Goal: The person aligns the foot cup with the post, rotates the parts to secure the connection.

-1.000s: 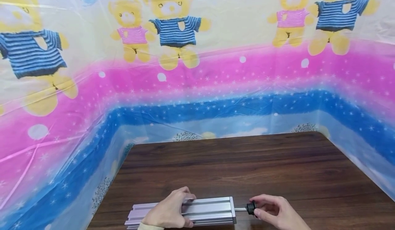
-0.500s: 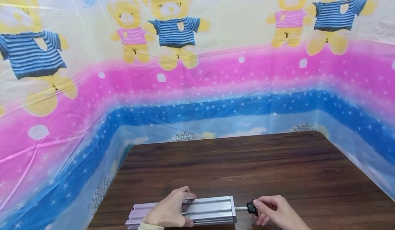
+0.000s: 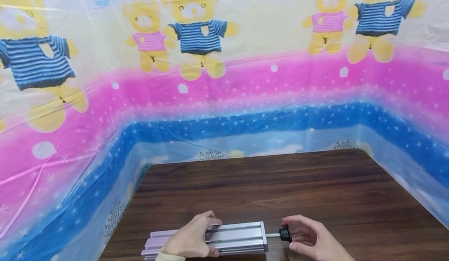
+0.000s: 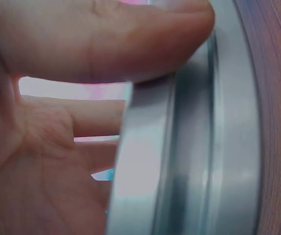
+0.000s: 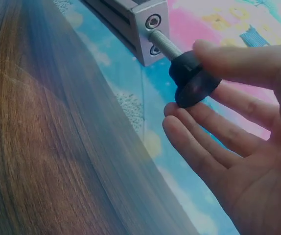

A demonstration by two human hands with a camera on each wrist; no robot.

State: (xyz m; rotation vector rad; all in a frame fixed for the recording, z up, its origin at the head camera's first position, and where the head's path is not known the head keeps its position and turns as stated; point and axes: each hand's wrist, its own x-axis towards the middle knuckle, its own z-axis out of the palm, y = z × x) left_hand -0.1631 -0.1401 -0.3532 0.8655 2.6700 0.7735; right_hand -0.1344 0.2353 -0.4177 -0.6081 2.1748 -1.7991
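Note:
A silver aluminium profile (image 3: 238, 233) with long grooves lies along the table's near side, and my left hand (image 3: 191, 237) grips it across its width. In the left wrist view the thumb (image 4: 145, 44) presses on the metal edge. From the profile's end plate (image 5: 152, 36), which carries socket-head screws, a threaded rod (image 5: 166, 45) sticks out. On its outer end sits a black levelling foot (image 3: 285, 233). My right hand (image 3: 315, 237) is spread loosely around this foot, thumb and fingers on opposite sides. Whether a fingertip touches it is hard to tell.
The dark wood table (image 3: 266, 187) extends behind the profile to its far edge. A printed cloth (image 3: 245, 89) with bears and pink and blue bands hangs around the back and both sides.
My right fingers turned at the black foot, with the hand rolling over, then spread wider around it. The left hand and profile stay almost still.

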